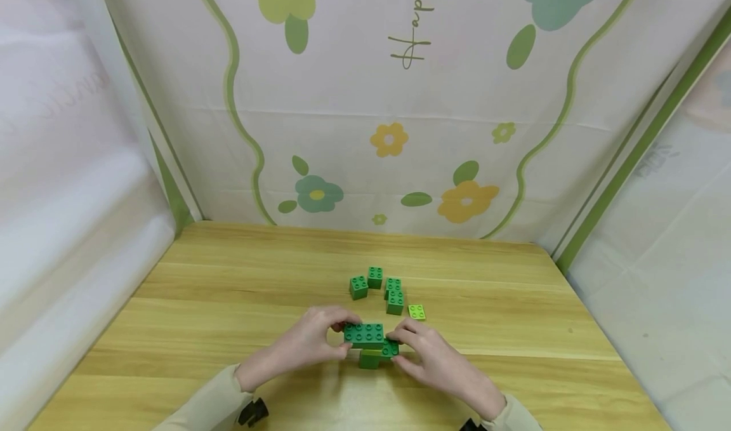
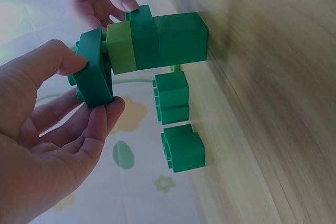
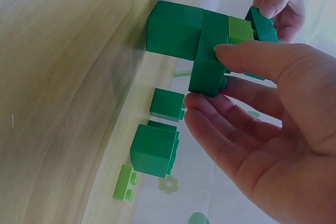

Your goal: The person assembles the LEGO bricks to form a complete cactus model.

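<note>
My left hand (image 1: 311, 339) pinches a long dark green building block (image 1: 363, 337) between thumb and fingers. In the left wrist view that block (image 2: 94, 69) sits tilted against the studs of a light green block (image 2: 121, 47); whether it is pressed on, I cannot tell. Below the light green block come a flat-lying green block (image 3: 210, 61) and a bigger green block (image 3: 173, 30) standing on the table, making a small stack. My right hand (image 1: 431, 358) holds the jutting end of that middle green block with thumb and fingers.
Behind the stack on the wooden table (image 1: 240, 278) stand several loose green blocks, among them one (image 1: 358, 287) at the left and one (image 1: 395, 302) nearer me. A thin lime green block (image 1: 417, 311) lies to their right. Patterned cloth (image 1: 342, 101) hangs at the table's back.
</note>
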`<state>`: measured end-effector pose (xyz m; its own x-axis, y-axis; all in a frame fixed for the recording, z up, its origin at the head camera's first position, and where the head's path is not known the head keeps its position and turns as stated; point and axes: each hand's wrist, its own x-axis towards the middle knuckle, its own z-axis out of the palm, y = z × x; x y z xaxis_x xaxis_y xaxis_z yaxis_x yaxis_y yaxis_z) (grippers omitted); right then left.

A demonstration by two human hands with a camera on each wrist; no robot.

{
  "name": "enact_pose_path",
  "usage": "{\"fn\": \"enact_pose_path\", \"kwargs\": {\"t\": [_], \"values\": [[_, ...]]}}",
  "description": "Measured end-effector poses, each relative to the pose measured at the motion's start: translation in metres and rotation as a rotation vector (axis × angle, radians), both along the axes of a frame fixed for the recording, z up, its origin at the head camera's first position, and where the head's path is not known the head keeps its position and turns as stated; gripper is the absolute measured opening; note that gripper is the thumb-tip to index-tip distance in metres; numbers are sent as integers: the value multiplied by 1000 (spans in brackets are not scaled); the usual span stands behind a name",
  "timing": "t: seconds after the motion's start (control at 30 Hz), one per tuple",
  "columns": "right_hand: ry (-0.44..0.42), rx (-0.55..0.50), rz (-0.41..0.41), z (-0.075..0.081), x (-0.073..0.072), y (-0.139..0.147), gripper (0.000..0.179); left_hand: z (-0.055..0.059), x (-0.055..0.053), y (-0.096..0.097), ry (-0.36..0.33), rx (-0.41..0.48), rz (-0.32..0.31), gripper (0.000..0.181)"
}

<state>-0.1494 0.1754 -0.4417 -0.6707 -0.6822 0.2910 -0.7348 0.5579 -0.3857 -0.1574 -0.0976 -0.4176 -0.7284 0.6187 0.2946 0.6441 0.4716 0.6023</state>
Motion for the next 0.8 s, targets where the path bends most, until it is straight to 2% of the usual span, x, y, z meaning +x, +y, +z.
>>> {"fn": "enact_pose_path", "kwargs": {"t": [0.23,0.8], "values": [[20,0,7,-1,0,1,30,0,-2,0,-15,3,-21,38],[-36,11,-5,1,0,0,30,3,-4,-2,3,-24,-52,42]]}}
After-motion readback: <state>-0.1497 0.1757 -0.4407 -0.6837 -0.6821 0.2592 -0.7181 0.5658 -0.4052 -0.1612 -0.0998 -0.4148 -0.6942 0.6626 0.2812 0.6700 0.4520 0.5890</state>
